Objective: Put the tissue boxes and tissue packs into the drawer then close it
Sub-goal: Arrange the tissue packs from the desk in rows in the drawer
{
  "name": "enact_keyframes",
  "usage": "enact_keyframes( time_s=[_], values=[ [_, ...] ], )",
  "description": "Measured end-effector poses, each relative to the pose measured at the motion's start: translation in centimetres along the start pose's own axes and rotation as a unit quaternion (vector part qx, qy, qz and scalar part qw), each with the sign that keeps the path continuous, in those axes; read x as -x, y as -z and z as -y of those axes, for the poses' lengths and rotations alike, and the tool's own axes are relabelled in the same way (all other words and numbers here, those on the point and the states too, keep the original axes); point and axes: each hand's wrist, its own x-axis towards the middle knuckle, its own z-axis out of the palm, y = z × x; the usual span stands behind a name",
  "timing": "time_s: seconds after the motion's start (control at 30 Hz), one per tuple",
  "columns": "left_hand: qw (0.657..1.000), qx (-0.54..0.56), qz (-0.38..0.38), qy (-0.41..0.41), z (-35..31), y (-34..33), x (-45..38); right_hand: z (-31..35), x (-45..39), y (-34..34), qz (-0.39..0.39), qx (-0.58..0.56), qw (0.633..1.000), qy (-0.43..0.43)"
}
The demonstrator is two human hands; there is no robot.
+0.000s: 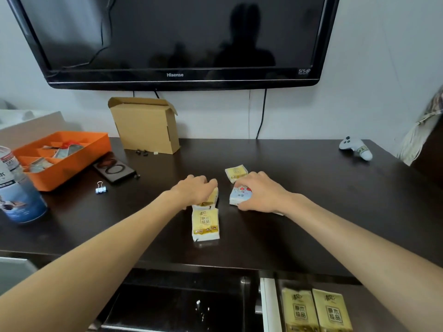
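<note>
On the dark tabletop (311,200), my left hand (194,189) closes over a yellow tissue pack (211,200), mostly hidden under the fingers. Just in front of it lies a second yellow pack (205,225). My right hand (260,191) grips a white-and-blue tissue pack (239,195) with a red print. A small yellow pack (236,173) lies right behind it. Below the table edge at the lower right, the open drawer (268,305) holds two yellow packs (316,310) side by side.
An orange divided tray (72,168), a blue can (21,200), a binder clip (100,187) and a dark flat device (115,169) sit at the left. An open cardboard box (146,127) stands against the wall under the TV (175,39). A white controller (356,147) lies far right.
</note>
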Motion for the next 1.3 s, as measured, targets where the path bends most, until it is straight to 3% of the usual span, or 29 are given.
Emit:
enact_keyframes(
  time_s=[0.1,0.2,0.27,0.5,0.7,0.8,0.87,1.03,1.3],
  values=[
    [0.998,0.038,-0.011,-0.056,1.3,1.2,0.0,-0.3,0.2,0.2,0.013,-0.023,1.000,-0.001],
    [0.988,0.068,0.065,-0.120,3.1,2.0,0.4,-0.1,0.5,0.4,-0.005,-0.039,0.999,-0.009],
    [0.985,0.049,0.116,-0.121,3.8,1.8,0.3,0.2,1.0,0.5,-0.038,-0.050,0.998,0.002],
    [0.981,0.059,0.143,-0.117,4.0,1.9,-0.1,-0.9,4.4,1.4,-0.097,-0.132,0.986,0.010],
    [0.987,0.002,0.022,-0.160,3.1,0.7,1.9,-1.5,7.6,-0.2,-0.065,-0.137,0.988,0.003],
    [0.966,-0.023,-0.084,-0.242,3.5,0.3,4.6,-1.5,8.7,-1.0,-0.072,-0.141,0.987,0.005],
    [0.952,-0.026,-0.114,-0.282,4.1,-0.1,6.3,-1.4,9.4,-1.3,-0.085,-0.138,0.987,0.015],
    [0.962,-0.084,0.014,-0.260,5.5,-1.5,8.6,-1.3,10.5,-1.8,-0.079,-0.146,0.986,0.029],
    [0.955,-0.165,0.048,-0.241,3.8,-0.7,8.0,-0.9,11.9,-2.0,-0.069,-0.135,0.988,0.022]
  ],
)
